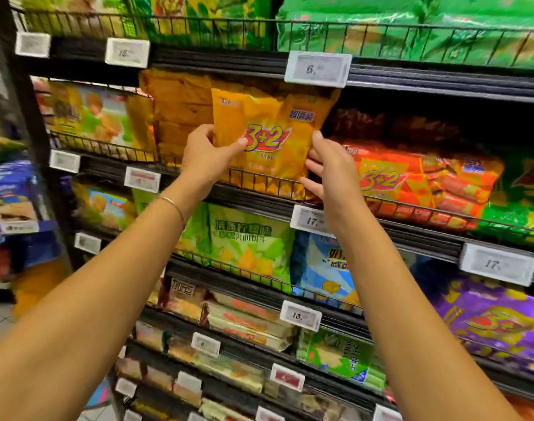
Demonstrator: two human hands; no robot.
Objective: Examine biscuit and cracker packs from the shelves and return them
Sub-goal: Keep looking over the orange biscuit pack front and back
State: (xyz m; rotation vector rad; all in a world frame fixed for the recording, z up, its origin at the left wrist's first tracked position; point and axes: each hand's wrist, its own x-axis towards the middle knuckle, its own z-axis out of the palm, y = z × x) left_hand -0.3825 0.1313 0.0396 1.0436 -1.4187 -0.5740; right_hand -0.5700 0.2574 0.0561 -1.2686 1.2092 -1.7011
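A yellow-orange "3+2" cracker pack (268, 129) stands upright at the front of the second shelf, just behind the wire rail (259, 180). My left hand (205, 153) grips its left edge, thumb across the front. On the pack's right edge my right hand (326, 165) holds it with the thumb at the side and the fingers spread below. More packs of the same yellow-orange kind (180, 110) are stacked behind and to the left.
Red "3+2" packs (411, 177) lie to the right on the same shelf. Green packs (411, 28) fill the shelf above, green and blue packs (247, 241) the shelf below. White price tags (317, 69) hang on the shelf edges. A purple pack (496, 317) sits lower right.
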